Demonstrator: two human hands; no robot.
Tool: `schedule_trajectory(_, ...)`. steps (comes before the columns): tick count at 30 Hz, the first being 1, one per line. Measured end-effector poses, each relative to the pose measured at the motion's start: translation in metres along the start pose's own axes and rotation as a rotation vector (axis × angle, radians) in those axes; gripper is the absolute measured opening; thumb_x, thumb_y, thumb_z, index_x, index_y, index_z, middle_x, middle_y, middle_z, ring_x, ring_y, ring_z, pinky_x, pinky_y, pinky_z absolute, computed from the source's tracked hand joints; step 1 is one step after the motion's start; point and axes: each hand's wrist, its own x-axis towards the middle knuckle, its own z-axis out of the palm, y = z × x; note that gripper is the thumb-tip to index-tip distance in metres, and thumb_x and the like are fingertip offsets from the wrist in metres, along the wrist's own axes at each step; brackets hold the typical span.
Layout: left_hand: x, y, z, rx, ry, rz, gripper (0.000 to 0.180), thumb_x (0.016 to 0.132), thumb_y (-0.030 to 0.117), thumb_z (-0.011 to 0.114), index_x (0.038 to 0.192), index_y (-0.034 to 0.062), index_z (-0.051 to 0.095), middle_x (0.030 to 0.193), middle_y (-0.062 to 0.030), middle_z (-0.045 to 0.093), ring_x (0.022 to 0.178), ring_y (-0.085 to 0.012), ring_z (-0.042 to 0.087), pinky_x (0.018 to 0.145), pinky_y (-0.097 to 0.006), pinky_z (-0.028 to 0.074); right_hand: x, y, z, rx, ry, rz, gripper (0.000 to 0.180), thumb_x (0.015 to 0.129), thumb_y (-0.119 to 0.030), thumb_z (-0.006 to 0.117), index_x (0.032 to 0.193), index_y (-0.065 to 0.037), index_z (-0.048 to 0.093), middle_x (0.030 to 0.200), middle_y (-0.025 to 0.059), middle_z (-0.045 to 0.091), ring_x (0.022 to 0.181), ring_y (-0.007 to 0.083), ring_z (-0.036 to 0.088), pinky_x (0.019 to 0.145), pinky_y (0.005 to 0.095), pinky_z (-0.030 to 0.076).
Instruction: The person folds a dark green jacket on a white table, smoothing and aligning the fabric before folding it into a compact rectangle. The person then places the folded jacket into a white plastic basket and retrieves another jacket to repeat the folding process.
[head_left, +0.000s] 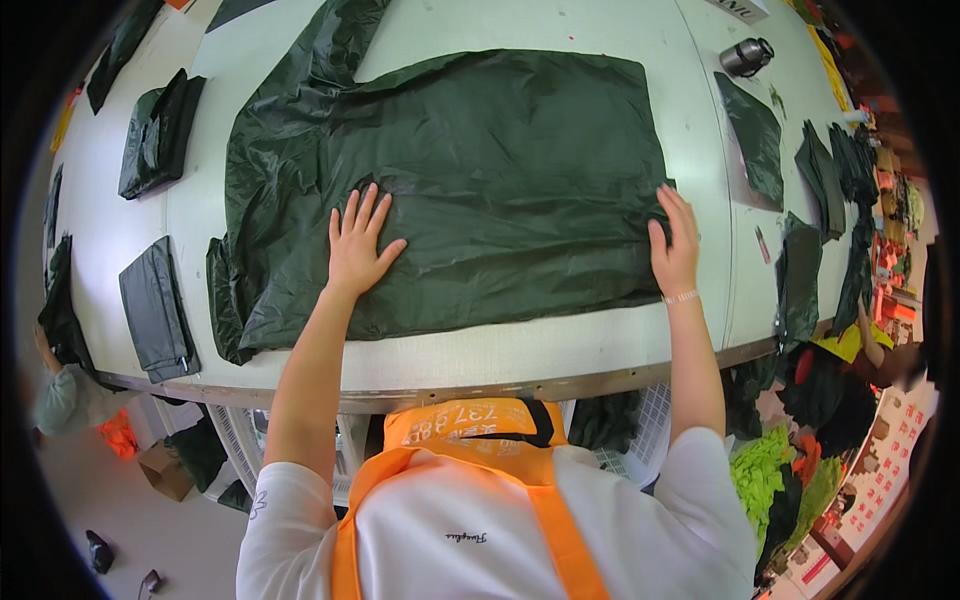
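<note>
Best to smooth the dark green fabric [500, 150], lying mid-surface [560, 348], toward its bunched left side with left hand [361, 248] spread flat; steady the right edge with right hand [678, 245], thumb apart, cannot tell whether pinching.

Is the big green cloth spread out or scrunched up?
Mostly spread: the cloth lies broad and flattish, but it's crumpled left of the left hand.

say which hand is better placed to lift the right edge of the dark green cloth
Probably the right: the right hand rests at that edge of the cloth, while the left hand lies spread on it farther left.
</note>
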Motion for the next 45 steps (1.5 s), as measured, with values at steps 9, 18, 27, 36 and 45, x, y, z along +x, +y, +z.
schedule_trajectory(9, -0.002, 0.008, 0.000, 0.014, 0.002, -0.005, 0.068, 0.082, 0.048, 0.055, 0.140, 0.0190, 0.035, 0.150, -0.0019, 0.024, 0.137, -0.0276, 0.020, 0.109, -0.050, 0.013, -0.025, 0.011, -0.014, -0.102, -0.202, -0.074, 0.011, 0.071, -0.006, 0.071, 0.077, -0.006, 0.062, 0.082, 0.0056, 0.061, 0.083, 0.0246, 0.056, 0.078, 0.0347, 0.043)
schedule_trajectory(18, -0.005, 0.003, 0.000, 0.010, 0.018, -0.020, 0.069, 0.081, 0.051, 0.056, 0.139, 0.0180, 0.037, 0.149, -0.0030, 0.025, 0.137, -0.0269, 0.020, 0.109, -0.052, 0.014, -0.106, -0.001, -0.091, 0.004, -1.442, 0.277, 0.020, 0.082, -0.014, 0.060, 0.086, 0.005, 0.055, 0.082, 0.0195, 0.060, 0.074, 0.0335, 0.058, 0.067, 0.0373, 0.046)
schedule_trajectory(27, 0.005, -0.028, -0.014, -0.375, 0.183, 0.052, 0.064, 0.080, 0.040, 0.062, 0.134, 0.0109, 0.042, 0.144, -0.0119, 0.033, 0.132, -0.0322, 0.030, 0.107, -0.046, 0.024, 0.006, -0.080, 0.025, -0.297, -0.725, -0.093, 0.048, 0.085, -0.020, 0.061, 0.128, -0.005, 0.047, 0.134, 0.0175, 0.043, 0.127, 0.0338, 0.036, 0.106, 0.0474, 0.028)
schedule_trajectory(36, 0.164, -0.202, -0.084, 0.140, 0.228, -0.664, 0.098, 0.066, 0.071, 0.061, 0.134, 0.0050, 0.039, 0.133, -0.0180, 0.045, 0.124, -0.0327, 0.041, 0.100, -0.042, 0.035, 0.205, -0.001, 0.171, -0.418, -0.426, -0.200, 0.042, 0.087, -0.009, 0.053, 0.128, -0.013, 0.047, 0.137, 0.0108, 0.042, 0.126, 0.0272, 0.040, 0.104, 0.0436, 0.032)
schedule_trajectory(45, 0.256, -0.218, -0.043, -0.013, -0.146, -0.683, 0.081, 0.065, 0.068, 0.063, 0.115, 0.0033, 0.057, 0.107, -0.0184, 0.063, 0.099, -0.0329, 0.061, 0.083, -0.041, 0.048, 0.265, 0.045, 0.202, -0.305, -0.730, 0.092, 0.023, 0.083, -0.030, 0.063, 0.090, -0.008, 0.060, 0.086, 0.0122, 0.063, 0.088, 0.0297, 0.058, 0.077, 0.0391, 0.045)
